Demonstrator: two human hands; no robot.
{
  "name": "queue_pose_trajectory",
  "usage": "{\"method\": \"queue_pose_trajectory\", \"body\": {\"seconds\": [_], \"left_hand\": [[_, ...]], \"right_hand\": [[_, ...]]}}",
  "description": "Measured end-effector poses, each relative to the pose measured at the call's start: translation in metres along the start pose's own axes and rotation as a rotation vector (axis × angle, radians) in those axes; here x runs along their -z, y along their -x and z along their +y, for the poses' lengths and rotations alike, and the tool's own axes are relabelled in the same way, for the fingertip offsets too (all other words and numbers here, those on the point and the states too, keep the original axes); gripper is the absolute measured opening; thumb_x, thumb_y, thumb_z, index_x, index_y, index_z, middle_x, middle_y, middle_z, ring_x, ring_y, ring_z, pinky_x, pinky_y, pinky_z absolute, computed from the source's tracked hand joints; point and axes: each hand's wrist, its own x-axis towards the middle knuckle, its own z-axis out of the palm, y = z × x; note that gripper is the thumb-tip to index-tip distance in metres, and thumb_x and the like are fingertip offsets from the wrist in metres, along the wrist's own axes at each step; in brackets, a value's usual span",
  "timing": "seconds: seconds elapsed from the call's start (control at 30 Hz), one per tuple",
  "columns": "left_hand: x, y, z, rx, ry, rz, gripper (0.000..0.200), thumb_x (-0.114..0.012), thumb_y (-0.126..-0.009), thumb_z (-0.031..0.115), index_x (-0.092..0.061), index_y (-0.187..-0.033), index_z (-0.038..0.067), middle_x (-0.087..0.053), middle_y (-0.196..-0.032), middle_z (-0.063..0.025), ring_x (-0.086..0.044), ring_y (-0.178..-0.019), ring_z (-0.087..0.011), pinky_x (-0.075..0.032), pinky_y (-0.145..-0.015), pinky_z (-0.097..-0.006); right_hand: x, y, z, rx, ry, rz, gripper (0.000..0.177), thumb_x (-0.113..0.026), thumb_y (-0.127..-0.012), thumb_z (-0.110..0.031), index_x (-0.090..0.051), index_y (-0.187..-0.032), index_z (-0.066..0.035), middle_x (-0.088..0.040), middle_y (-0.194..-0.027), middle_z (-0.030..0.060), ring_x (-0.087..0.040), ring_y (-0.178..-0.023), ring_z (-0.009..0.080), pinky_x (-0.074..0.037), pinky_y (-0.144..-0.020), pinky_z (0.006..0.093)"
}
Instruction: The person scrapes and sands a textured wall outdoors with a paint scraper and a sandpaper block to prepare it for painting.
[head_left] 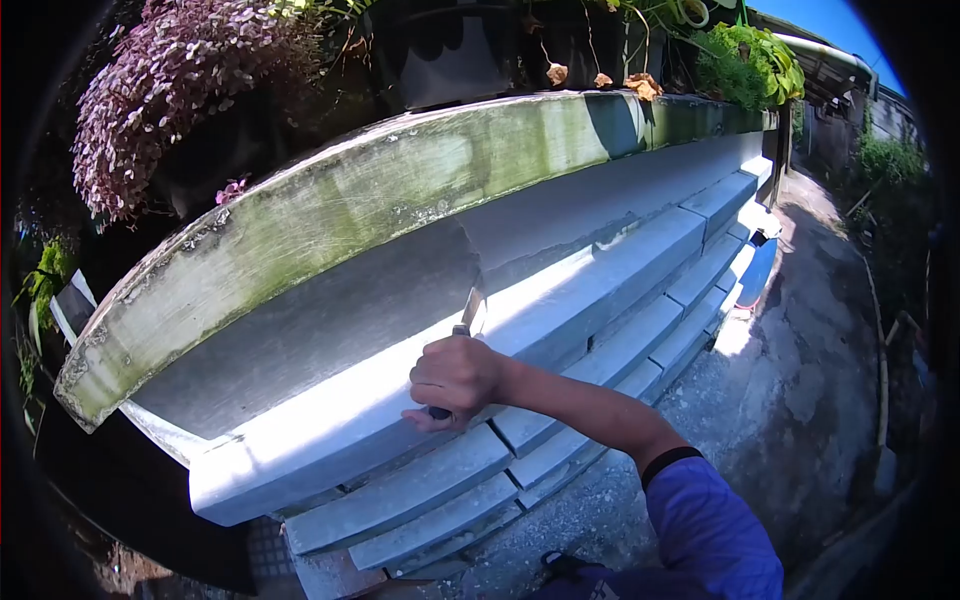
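Note:
My right hand [455, 380] is closed in a fist around the dark handle of a scraper [474, 308]. Its metal blade points up and away from me, with the tip close to the wall face [340, 300] under the mossy overhanging slab. Right by the blade, a ragged border parts a darker grey stretch of wall on the left from a lighter, smoother coat [560, 205] on the right. Below my fist runs a pale block ledge [330, 405], brightly sunlit on top. My left hand is out of view.
Stepped rows of pale blocks [590, 345] descend beneath the ledge. Along the top, the mossy slab [350, 215] juts out, with a purple-leaved plant [180, 90] and dark pots above. A concrete path [790, 330] runs along the right, where a blue container [757, 272] stands.

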Motion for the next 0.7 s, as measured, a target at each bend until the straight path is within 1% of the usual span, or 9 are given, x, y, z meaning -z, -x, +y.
{"method": "queue_pose_trajectory", "body": {"seconds": [0.1, 0.2, 0.23, 0.33, 0.37, 0.4, 0.5, 0.6, 0.7], "left_hand": [[0.021, -0.008, 0.01, 0.036, 0.0, 0.073, 0.039, -0.064, -0.088, 0.022, -0.065, -0.12, 0.0, -0.063, -0.118, -0.0283, -0.057, -0.112, -0.0456, -0.045, -0.096, -0.0522], [0.037, -0.016, 0.023, 0.055, 0.016, 0.13, 0.04, -0.064, -0.088, 0.023, -0.065, -0.12, 0.0, -0.063, -0.118, -0.0285, -0.057, -0.112, -0.0458, -0.045, -0.096, -0.052], [0.043, -0.017, 0.027, 0.061, 0.024, 0.147, 0.04, -0.065, -0.088, 0.024, -0.065, -0.12, 0.0, -0.063, -0.118, -0.0285, -0.056, -0.112, -0.0459, -0.045, -0.096, -0.0519], [0.051, -0.016, 0.031, 0.073, 0.037, 0.203, 0.041, -0.065, -0.087, 0.025, -0.066, -0.12, 0.0, -0.063, -0.118, -0.0287, -0.056, -0.112, -0.0461, -0.045, -0.096, -0.0517], [0.049, -0.017, 0.034, 0.065, 0.021, 0.234, 0.042, -0.065, -0.087, 0.025, -0.066, -0.12, 0.0, -0.063, -0.118, -0.0288, -0.056, -0.112, -0.0461, -0.045, -0.096, -0.0517], [0.037, -0.02, 0.019, 0.075, -0.085, 0.274, 0.042, -0.066, -0.087, 0.026, -0.066, -0.12, 0.0, -0.063, -0.119, -0.0292, -0.056, -0.112, -0.0467, -0.045, -0.096, -0.0516], [0.017, -0.029, -0.028, -0.109, -0.271, 0.214, 0.046, -0.067, -0.086, 0.028, -0.066, -0.123, 0.002, -0.061, -0.123, -0.0297, -0.055, -0.114, -0.0482, -0.044, -0.1, -0.0523], [0.032, -0.036, -0.01, 0.317, -0.007, -0.088, 0.045, -0.067, -0.085, 0.027, -0.067, -0.124, 0.003, -0.059, -0.128, -0.0291, -0.052, -0.119, -0.0493, -0.04, -0.106, -0.0533], [0.013, -0.027, -0.023, -0.179, -0.356, 0.331, 0.039, -0.065, -0.086, 0.026, -0.07, -0.118, 0.004, -0.065, -0.115, -0.0291, -0.057, -0.111, -0.0461, -0.043, -0.1, -0.054]], "right_hand": [[-0.003, 0.001, 0.008, -0.022, 0.076, 0.01, 0.035, -0.071, -0.078, -0.018, -0.044, -0.058, -0.01, -0.044, -0.055, 0.0021, -0.046, -0.045, 0.0185, -0.04, -0.045, 0.031], [-0.015, -0.006, -0.015, 0.083, -0.034, 0.016, 0.033, -0.07, -0.077, -0.018, -0.044, -0.058, -0.01, -0.043, -0.054, 0.0021, -0.047, -0.045, 0.0181, -0.039, -0.045, 0.0318], [-0.013, -0.007, -0.015, 0.113, -0.011, 0.016, 0.033, -0.069, -0.077, -0.019, -0.044, -0.058, -0.01, -0.042, -0.054, 0.002, -0.047, -0.045, 0.018, -0.039, -0.045, 0.0318], [-0.002, 0.0, 0.013, 0.03, 0.062, 0.012, 0.034, -0.069, -0.078, -0.019, -0.043, -0.057, -0.01, -0.042, -0.054, 0.0018, -0.047, -0.045, 0.0182, -0.04, -0.045, 0.031], [-0.003, -0.002, 0.009, -0.001, 0.048, 0.023, 0.034, -0.069, -0.077, -0.018, -0.043, -0.057, -0.01, -0.042, -0.054, 0.0021, -0.046, -0.045, 0.0184, -0.04, -0.045, 0.031], [0.001, -0.007, 0.002, 0.035, 0.009, 0.026, 0.033, -0.069, -0.076, -0.017, -0.043, -0.057, -0.01, -0.042, -0.055, 0.0024, -0.046, -0.045, 0.0186, -0.04, -0.045, 0.0312], [0.01, -0.014, -0.007, 0.111, -0.068, 0.034, 0.029, -0.068, -0.072, -0.015, -0.043, -0.058, -0.009, -0.043, -0.056, 0.0026, -0.047, -0.046, 0.0187, -0.039, -0.045, 0.0318], [0.006, 0.001, 0.013, 0.044, -0.024, -0.004, 0.03, -0.066, -0.074, -0.015, -0.042, -0.057, -0.01, -0.042, -0.056, 0.0018, -0.047, -0.046, 0.018, -0.039, -0.045, 0.0311], [0.005, -0.006, -0.016, 0.098, -0.061, -0.017, 0.029, -0.067, -0.072, -0.017, -0.043, -0.058, -0.009, -0.044, -0.057, 0.0023, -0.047, -0.046, 0.0183, -0.04, -0.046, 0.0318]]}}
